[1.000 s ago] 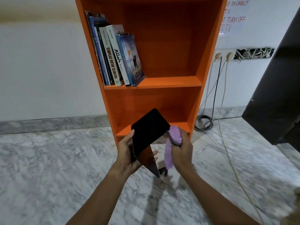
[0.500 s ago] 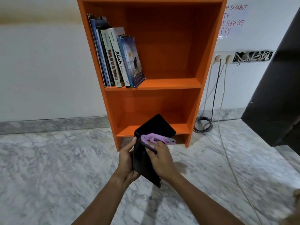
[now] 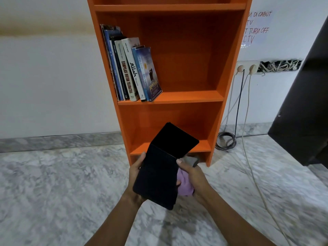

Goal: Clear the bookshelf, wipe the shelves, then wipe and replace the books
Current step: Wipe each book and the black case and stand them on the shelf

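A grey-veined marble floor fills the lower half of the view and meets a white wall. An orange bookshelf stands on the floor with its back to the wall. To its right, a dark panel cuts in from the edge of the view.

On the middle shelf a row of books stands packed at the left end, leaning left against the side board. The outermost one shows its blue cover. The rest of that shelf and the bottom shelf are bare orange board.

A black book is held in the air in front of the bottom shelf, above the floor. It is open, with its upper flap angled away towards the shelf and its lower part facing the camera.

The left hand grips the book's left edge, thumb on the front and fingers wrapped behind. The right hand is curled round a bunched purple cloth, its thumb at the book's right edge. The cloth lies against that edge and partly behind the book.

Cables hang from a wall socket to a coil on the floor. A handwritten sign is stuck on the wall above the socket.
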Motion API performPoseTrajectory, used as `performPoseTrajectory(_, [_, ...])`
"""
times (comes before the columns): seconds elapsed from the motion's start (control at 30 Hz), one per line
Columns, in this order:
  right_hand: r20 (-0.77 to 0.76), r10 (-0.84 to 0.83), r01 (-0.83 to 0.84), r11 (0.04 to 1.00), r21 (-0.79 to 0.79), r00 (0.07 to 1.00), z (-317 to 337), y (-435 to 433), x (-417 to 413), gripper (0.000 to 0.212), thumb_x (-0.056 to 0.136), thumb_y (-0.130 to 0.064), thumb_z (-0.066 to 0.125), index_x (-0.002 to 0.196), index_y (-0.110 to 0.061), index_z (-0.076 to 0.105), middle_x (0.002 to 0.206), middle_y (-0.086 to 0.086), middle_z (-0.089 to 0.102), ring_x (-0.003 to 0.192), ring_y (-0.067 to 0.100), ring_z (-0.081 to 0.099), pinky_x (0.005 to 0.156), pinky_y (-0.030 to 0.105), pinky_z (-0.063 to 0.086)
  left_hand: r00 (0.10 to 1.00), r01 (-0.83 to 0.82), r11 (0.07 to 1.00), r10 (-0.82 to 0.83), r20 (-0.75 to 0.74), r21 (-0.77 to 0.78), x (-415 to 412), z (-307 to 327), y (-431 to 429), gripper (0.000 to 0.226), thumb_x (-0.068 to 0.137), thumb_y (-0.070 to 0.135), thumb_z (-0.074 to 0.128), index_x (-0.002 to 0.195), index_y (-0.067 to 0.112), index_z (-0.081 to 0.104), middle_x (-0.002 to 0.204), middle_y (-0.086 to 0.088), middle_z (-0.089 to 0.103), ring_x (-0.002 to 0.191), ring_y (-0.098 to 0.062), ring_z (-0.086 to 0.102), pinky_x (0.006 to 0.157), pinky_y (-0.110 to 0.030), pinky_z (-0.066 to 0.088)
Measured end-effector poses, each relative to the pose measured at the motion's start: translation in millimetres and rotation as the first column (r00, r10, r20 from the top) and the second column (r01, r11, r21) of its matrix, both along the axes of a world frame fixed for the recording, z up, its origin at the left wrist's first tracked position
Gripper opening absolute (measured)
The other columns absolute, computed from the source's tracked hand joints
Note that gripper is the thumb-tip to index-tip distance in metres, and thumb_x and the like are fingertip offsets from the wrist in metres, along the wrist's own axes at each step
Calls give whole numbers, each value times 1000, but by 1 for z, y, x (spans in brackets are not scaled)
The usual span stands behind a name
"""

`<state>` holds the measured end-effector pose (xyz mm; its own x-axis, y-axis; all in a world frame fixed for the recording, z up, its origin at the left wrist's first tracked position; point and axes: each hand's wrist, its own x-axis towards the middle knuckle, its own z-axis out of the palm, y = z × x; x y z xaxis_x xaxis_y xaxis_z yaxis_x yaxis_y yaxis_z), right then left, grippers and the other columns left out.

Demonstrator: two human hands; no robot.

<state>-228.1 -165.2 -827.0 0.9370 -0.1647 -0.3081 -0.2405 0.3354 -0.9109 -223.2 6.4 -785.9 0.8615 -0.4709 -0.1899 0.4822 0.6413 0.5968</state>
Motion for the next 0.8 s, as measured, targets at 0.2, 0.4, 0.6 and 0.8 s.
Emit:
performPoseTrajectory(0.2, [275, -219, 304, 897, -320, 936, 17, -22, 8, 28, 92, -14, 74, 66, -13, 65, 62, 5, 68, 60, 20, 64, 64, 34, 54, 986, -49, 802, -55, 156, 595, 20, 2, 15, 28, 99, 35, 59, 119, 21, 72, 123, -11, 72, 112, -32, 67, 96, -45, 51])
performPoseTrajectory(0.4, [596, -196, 625, 328, -708, 779, 20, -13, 9, 27, 89, -25, 73, 70, -20, 55, 64, -3, 55, 62, 25, 54, 58, 28, 37, 862, -273, 681, -140, 488, 679, 22, 2, -7, 100, 84, 28, 82, 160, 33, 17, 149, 18, 41, 123, 1, 53, 95, -19, 47])
performPoseTrajectory(0.6, [698, 302, 679, 183, -711, 649, 7, 28, -15, 32, 71, -18, 76, 103, -17, 79, 95, 8, 73, 82, 26, 66, 63, 31, 52, 938, -222, 938, 131, 322, 266, 22, 0, -16, 47, 77, 20, 81, 118, 3, 65, 113, -20, 62, 101, -31, 62, 88, -40, 58])
performPoseTrajectory(0.8, [717, 463, 668, 302, -681, 522, -1, 47, -16, 39, 86, -28, 70, 121, -11, 72, 119, 14, 71, 107, 28, 66, 89, 38, 59, 978, -34, 982, -5, 207, 185, 24, 4, 11, 88, 52, 85, 62, 97, 12, 79, 98, -10, 77, 89, -23, 75, 78, -34, 62])
